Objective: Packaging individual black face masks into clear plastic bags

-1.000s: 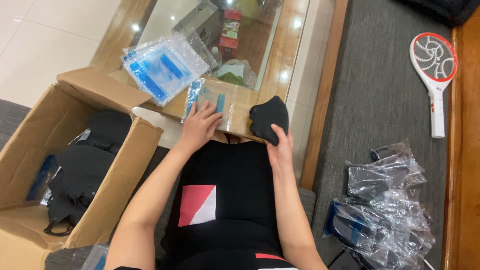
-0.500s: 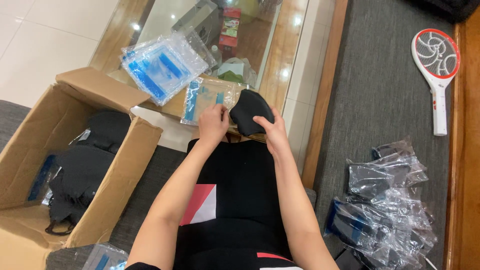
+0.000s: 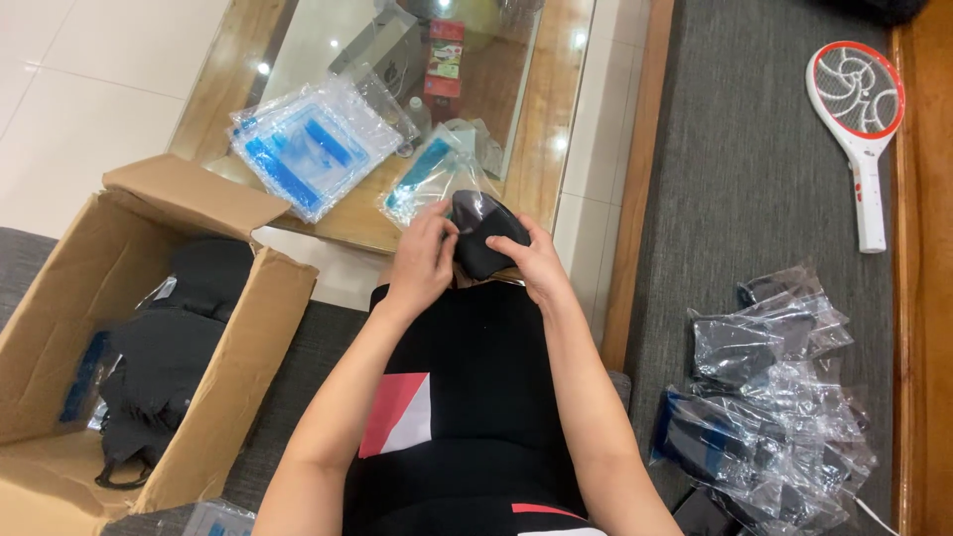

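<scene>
A black fabric item [image 3: 480,238] is partly inside a clear plastic bag with a blue strip [image 3: 434,177], at the near edge of a glass-topped wooden table [image 3: 571,149]. My left hand [image 3: 422,260] grips the bag's opening and the item's left side. My right hand [image 3: 531,263] holds the item's right side. Both hands are over my lap in black clothing.
A stack of clear bags with blue strips [image 3: 310,146] lies on the table. An open cardboard box [image 3: 213,328] with black items stands at the left. Several bagged black items [image 3: 769,397] lie on the grey mat at the right, near a red-and-white racket-shaped swatter [image 3: 859,114].
My left hand picked the clear bag off the table. My right hand brought the black item from the table edge to the bag, and it now sits partly inside.
</scene>
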